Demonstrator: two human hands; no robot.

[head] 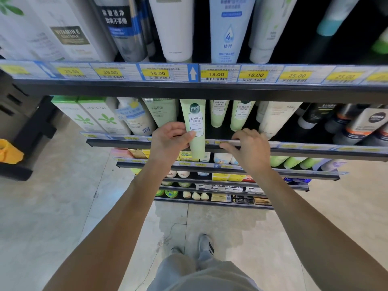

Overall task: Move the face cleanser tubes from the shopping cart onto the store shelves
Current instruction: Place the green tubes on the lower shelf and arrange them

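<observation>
Far left: a yellow object (9, 151) sits on a black fixture. The upper shelf holds Vitamin E boxes (69, 34), then a silver and blue tube (126, 32), a white tube (174, 28) and a light blue tube (228, 28), all cap down. The price strip (157, 72) below them shows yellow tags.

The second shelf starts with white boxes with a green flower print (92, 117), then a green tube (163, 112).

The left hand (170, 141) grasps the pale green face cleanser tube (194, 127), thumb across the label and fingers wrapped behind. The tube is upright with its cap down. Its top is under the upper shelf and its lower end hangs in front of the second shelf's front rail (100, 142), so it is not seated on the shelf. It sits between the green tube and two matching pale green tubes (218, 113) that stand on the shelf.

The right hand (249, 150) holds nothing. Its fingers are loosely bent, with the tips resting on the front rail just right of the held tube.

Further right are a white tube (275, 118) and dark tubes with orange bands (357, 122). The lower shelves (231, 183) carry mixed small products. Below are the tiled floor (63, 206) and a grey shoe (206, 246).
</observation>
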